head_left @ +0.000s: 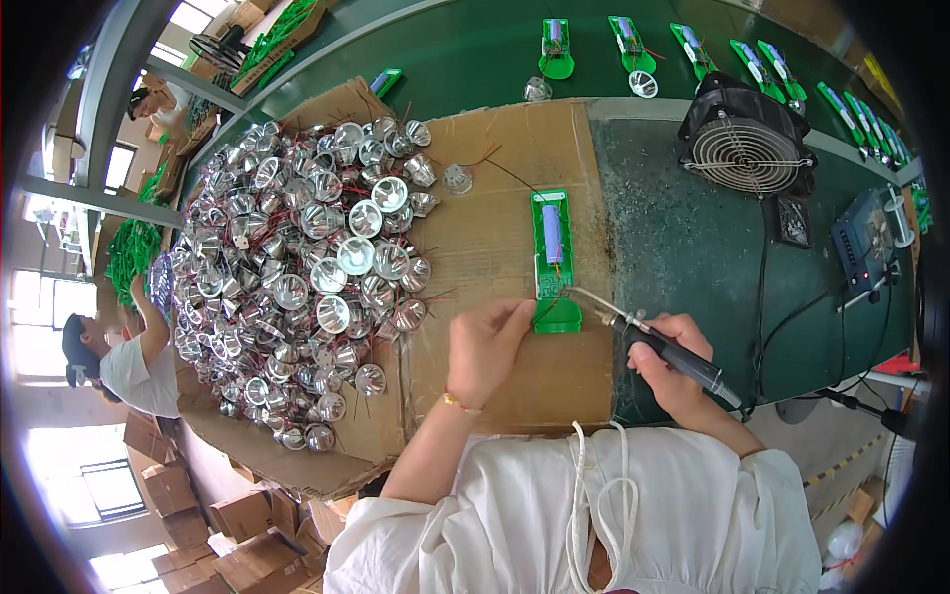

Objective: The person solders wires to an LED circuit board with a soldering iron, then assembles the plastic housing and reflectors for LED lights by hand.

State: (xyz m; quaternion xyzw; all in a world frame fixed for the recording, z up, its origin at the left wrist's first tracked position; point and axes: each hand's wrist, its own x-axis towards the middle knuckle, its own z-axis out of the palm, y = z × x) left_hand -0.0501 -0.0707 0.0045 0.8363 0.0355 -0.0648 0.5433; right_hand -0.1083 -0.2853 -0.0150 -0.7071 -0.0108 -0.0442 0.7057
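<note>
A green plastic housing [565, 228] lies on the cardboard in front of me, with a purple cylindrical battery [551, 236] and a small circuit board [550, 285] in it. My left hand [485, 346] is closed at the housing's lower left edge, its thumb and forefinger pinching what looks like a thin wire. In my right hand [675, 358] is a soldering iron [683, 362] with a black handle. Its thin, bent metal end reaches over the circuit board; whether it touches cannot be told. A silver reflector cup [457, 179] with wires lies to the housing's upper left.
A large heap of silver reflector cups [297, 267] covers the left of the cardboard [515, 386]. A black fan [747, 148] stands at the back right, near a blue soldering station [863, 243]. Several green housings [557, 64] line the far belt. Two people work at the left.
</note>
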